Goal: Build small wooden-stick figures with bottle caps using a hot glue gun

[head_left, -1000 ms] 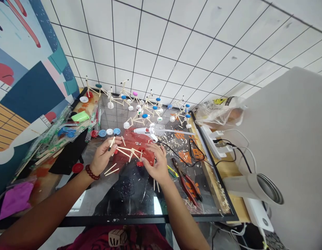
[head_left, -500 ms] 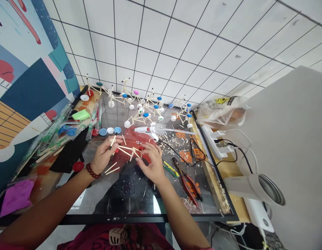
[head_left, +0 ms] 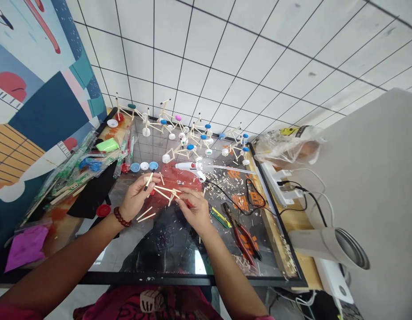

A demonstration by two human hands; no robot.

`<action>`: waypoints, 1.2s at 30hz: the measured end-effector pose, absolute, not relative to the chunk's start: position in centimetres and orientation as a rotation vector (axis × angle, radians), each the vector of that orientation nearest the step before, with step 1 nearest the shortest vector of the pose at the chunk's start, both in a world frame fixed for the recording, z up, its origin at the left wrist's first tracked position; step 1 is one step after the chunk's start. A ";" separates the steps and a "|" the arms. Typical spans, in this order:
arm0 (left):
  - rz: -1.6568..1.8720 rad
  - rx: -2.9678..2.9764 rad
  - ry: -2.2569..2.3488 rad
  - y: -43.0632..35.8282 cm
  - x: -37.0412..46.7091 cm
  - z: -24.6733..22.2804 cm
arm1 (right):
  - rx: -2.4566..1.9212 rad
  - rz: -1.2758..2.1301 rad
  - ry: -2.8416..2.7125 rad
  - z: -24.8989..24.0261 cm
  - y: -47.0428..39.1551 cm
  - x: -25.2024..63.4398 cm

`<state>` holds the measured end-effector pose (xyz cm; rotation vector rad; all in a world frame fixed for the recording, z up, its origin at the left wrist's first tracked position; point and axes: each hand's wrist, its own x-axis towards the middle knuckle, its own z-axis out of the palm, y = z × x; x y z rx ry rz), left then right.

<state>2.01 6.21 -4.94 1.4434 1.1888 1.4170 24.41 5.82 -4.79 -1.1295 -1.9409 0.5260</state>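
Observation:
Between my hands is a small stick bicycle frame (head_left: 163, 191) of pale wooden sticks, with a black-tipped crosspiece at its left end. My left hand (head_left: 135, 201) pinches that end, and a bit of red shows just below it. At the frame's right end my right hand (head_left: 195, 212) has its thumb and fingers closed on the joined sticks. Two loose sticks (head_left: 146, 217) lie on the glass tabletop by my left wrist. Beyond my hands rests a white glue gun (head_left: 189, 166), and blue and white bottle caps (head_left: 144, 166) stand in a row left of it.
Several stick bicycles with cap wheels (head_left: 190, 147) stand along the tiled wall. To the right lie red-handled pliers (head_left: 242, 240), a yellow-green cutter (head_left: 222, 217), a black cable (head_left: 232, 202) and wood scraps. Bagged sticks (head_left: 75, 175) fill the left side; a power strip (head_left: 275, 182) sits right.
My right hand's raised, spread fingers have come down and closed on the right end of the stick frame. My left hand keeps its hold. The view has shifted slightly.

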 end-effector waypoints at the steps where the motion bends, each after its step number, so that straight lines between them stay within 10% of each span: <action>1: 1.417 1.443 1.185 6.2 2.0 -5.0 | -1.125 0.537 -1.936 -4.9 5.8 24.4; 36: 1.418 1.419 1.131 6.2 1.9 -5.6 | -1.117 0.503 -1.838 -4.8 5.9 25.0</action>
